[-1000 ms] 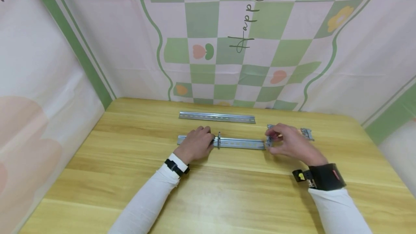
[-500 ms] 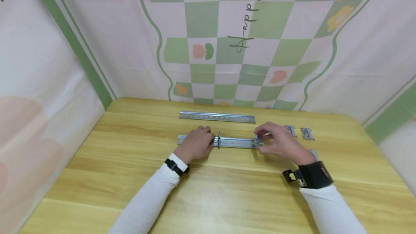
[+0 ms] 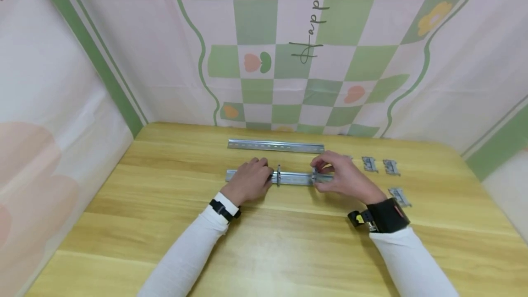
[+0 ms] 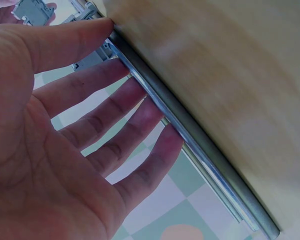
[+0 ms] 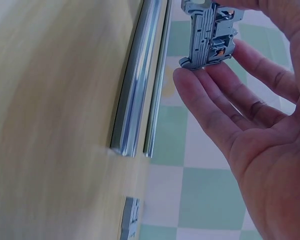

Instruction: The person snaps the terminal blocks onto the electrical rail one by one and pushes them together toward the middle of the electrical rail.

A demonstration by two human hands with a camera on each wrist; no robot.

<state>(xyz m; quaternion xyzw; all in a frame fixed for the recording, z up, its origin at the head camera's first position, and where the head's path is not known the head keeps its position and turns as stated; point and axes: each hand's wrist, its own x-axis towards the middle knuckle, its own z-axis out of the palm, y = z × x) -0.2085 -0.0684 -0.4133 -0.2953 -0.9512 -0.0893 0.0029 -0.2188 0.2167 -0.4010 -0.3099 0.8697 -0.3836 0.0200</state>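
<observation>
A slotted metal DIN rail (image 3: 294, 178) lies across the wooden table. My left hand (image 3: 249, 180) holds it left of centre, thumb and fingertips against the rail in the left wrist view. Just right of that hand, a thin grey terminal block (image 3: 278, 176) stands upright on the rail. My right hand (image 3: 344, 178) pinches another grey terminal block (image 5: 210, 37) between thumb and fingers. That block is over the right part of the rail in the head view; whether it touches the rail I cannot tell.
A second DIN rail (image 3: 276, 145) lies behind, parallel to the first. Several loose terminal blocks (image 3: 370, 164) lie to the right, one partly hidden by the right hand. A patterned cloth (image 3: 288, 81) hangs at the table's back edge.
My right hand has moved left along the rail with its terminal block, from the rail's right end inward, uncovering loose blocks. The left hand stays where it was.
</observation>
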